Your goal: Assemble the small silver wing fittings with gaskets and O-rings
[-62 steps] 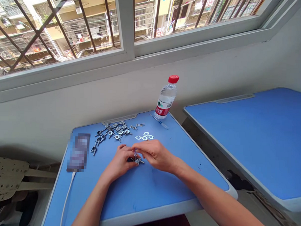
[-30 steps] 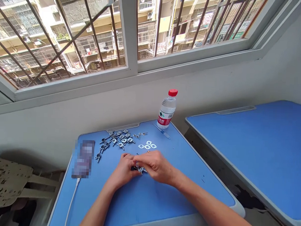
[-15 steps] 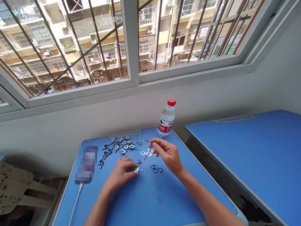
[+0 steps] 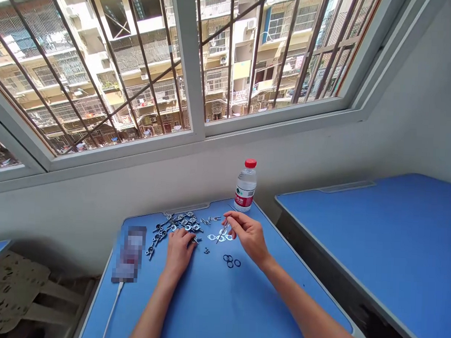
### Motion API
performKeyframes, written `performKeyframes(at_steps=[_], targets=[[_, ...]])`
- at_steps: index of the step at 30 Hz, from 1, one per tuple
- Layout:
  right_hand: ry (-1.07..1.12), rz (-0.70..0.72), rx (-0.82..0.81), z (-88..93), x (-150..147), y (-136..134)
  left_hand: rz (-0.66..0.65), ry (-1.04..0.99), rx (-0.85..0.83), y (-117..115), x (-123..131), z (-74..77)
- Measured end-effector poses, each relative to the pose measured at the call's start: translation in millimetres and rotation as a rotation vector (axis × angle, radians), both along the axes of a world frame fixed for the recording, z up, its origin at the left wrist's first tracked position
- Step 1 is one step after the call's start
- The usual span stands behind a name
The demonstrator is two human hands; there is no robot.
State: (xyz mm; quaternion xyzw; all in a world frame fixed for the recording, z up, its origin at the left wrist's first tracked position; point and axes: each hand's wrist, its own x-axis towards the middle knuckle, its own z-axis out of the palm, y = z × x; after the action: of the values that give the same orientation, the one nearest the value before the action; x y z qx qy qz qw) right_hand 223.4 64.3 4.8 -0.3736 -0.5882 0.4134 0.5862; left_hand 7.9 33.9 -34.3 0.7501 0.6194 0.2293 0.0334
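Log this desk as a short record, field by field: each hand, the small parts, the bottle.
Left hand: beside the cluster of metal parts; one part at its fingertips, grip unclear
Right hand: holding a thin tool, angled down by the flat metal plates
Black rings: four, on the blue table
Small dark pieces: between the hands
Bottle: upright, red cap, near the table's far edge

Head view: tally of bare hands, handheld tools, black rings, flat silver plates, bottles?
Left hand and right hand: 2
Handheld tool: 1
Black rings: 4
Flat silver plates, partly covered: 4
Bottle: 1
Total: 12
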Motion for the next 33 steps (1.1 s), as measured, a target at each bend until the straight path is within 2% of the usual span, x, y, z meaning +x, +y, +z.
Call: performKeyframes(at_steps=[6, 17, 24, 29, 33], targets=[[0.006, 0.007, -0.012, 0.1, 0, 0, 0.034, 0.031, 0.038, 2, 3, -7.6], [-0.008, 0.002, -0.017, -5.4, -2, 2, -0.028, 0.038, 0.025, -8, 6, -12.5], [-0.049, 0.008, -0.026, -6.2, -1, 1, -0.003, 0.069, 0.000, -5, 7, -15.2], [-0.044, 0.009, -0.041, -7.9, -1, 1, 0.053, 0.121, -0.048, -8, -3, -3.4], [-0.041, 0.011, -0.037, -8.4, 0, 1, 0.254, 0.178, -0.078, -15, -32, 18.4]])
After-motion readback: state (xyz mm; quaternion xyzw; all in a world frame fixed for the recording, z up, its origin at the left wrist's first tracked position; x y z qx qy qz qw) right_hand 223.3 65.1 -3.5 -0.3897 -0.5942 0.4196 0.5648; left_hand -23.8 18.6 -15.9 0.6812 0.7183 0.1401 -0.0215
